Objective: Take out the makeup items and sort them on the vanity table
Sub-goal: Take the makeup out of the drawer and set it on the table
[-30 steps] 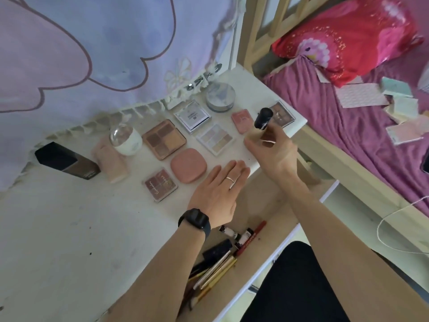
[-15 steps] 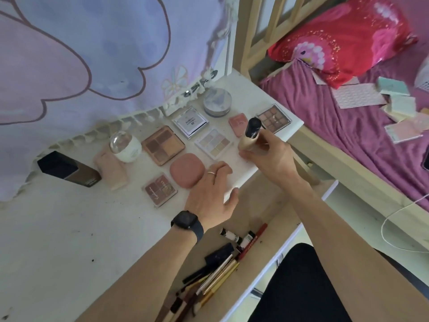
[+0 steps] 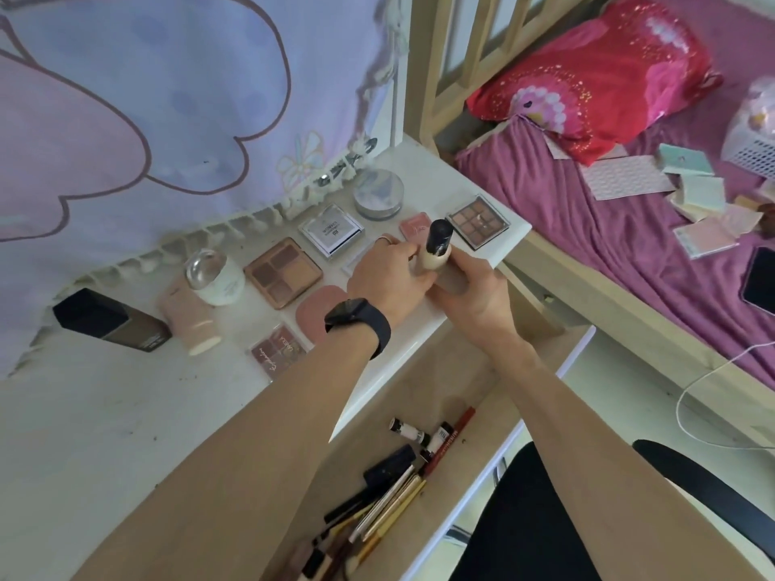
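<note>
- Both hands hold 1 cream bottle (image 3: 436, 250) with a black cap, standing up over the table (image 3: 455, 178) edge.
- The left hand (image 3: 386, 278) curls round its bottom.
- The right hand (image 3: 472, 287) grips its side.
- Fingers hide the bottle's lower part.
- The left hand covers most of a pale palette (image 3: 355, 262).
</note>
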The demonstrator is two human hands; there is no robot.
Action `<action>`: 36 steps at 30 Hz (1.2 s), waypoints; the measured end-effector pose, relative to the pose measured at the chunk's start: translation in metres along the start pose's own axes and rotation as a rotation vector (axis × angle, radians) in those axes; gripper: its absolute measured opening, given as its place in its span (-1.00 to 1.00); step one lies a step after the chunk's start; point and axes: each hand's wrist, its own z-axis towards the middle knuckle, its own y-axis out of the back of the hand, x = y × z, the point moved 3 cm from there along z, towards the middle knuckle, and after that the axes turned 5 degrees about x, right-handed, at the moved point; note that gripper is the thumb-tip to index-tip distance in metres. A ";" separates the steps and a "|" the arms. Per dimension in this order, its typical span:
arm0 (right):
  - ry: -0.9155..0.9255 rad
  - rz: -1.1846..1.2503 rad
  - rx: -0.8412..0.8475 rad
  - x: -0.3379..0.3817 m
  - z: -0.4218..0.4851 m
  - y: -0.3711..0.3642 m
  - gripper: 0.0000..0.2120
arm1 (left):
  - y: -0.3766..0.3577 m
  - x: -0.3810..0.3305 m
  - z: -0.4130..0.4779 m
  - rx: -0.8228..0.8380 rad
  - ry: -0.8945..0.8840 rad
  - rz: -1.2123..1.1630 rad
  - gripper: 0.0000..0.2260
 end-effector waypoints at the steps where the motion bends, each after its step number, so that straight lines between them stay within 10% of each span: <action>1: 0.009 0.005 -0.004 0.000 0.000 0.000 -0.76 | 0.001 0.000 0.001 -0.003 -0.012 0.005 -0.80; 10: 0.219 -0.323 -0.178 -0.018 -0.012 -0.038 -0.61 | 0.033 -0.003 0.011 -0.139 -0.102 -0.067 -0.63; 15: 0.216 -0.653 -0.006 -0.019 -0.013 -0.041 -0.42 | 0.058 -0.016 0.065 -0.200 -0.051 -0.117 -0.70; 36: 0.143 -0.572 0.093 -0.030 -0.008 -0.041 -0.42 | 0.034 -0.029 0.146 -0.176 0.225 0.117 -0.47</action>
